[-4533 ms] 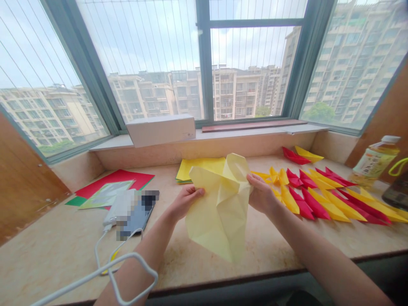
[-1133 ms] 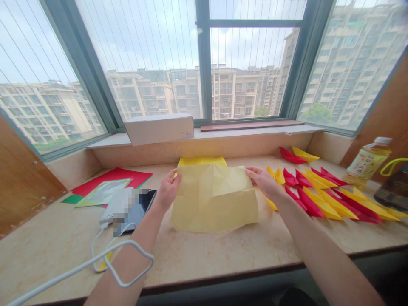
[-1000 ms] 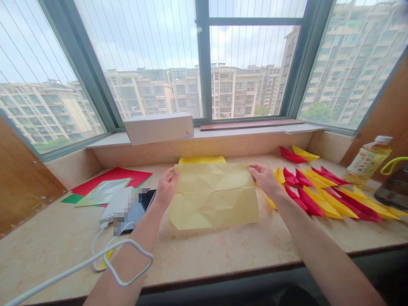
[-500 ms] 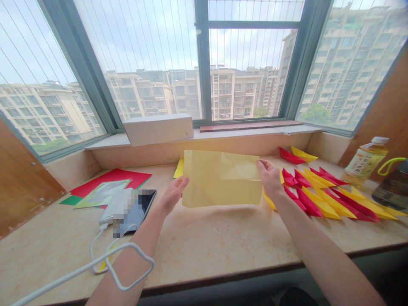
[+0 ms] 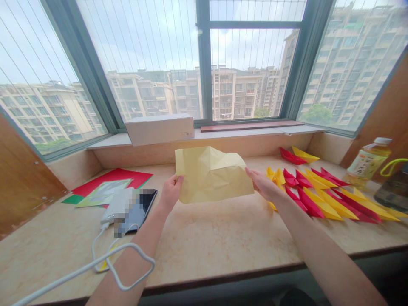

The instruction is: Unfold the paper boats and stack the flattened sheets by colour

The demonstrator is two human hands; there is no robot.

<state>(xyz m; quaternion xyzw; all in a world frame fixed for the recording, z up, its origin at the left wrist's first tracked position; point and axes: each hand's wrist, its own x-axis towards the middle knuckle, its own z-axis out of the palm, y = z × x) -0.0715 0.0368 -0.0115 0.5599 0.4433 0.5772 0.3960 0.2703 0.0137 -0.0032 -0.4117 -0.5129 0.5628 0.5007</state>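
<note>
A creased sheet of yellow paper [image 5: 216, 178] is held up above the counter, its top edge bent and wavy. My left hand [image 5: 172, 192] pinches its left edge between thumb and fingers. At the opposite edge, my right hand [image 5: 262, 183] grips the sheet the same way. Just beyond my right hand stand several folded paper boats, among them a yellow one [image 5: 323, 204] and a red one [image 5: 307, 202]. Behind these, a red boat [image 5: 291, 156] sits beside another yellow boat [image 5: 305, 154].
On the left lie red paper [image 5: 134, 174], a white power bank [image 5: 116, 206] and a phone [image 5: 145, 212]. A white cable [image 5: 79, 268] crosses my left forearm. A drink bottle [image 5: 366, 159] and a dark container [image 5: 393, 185] stand right. A white box [image 5: 159, 131] rests on the sill.
The yellow sheet has moved slightly left and come closer together between my hands, so it now bulges and creases. Both hands keep their hold on its edges.
</note>
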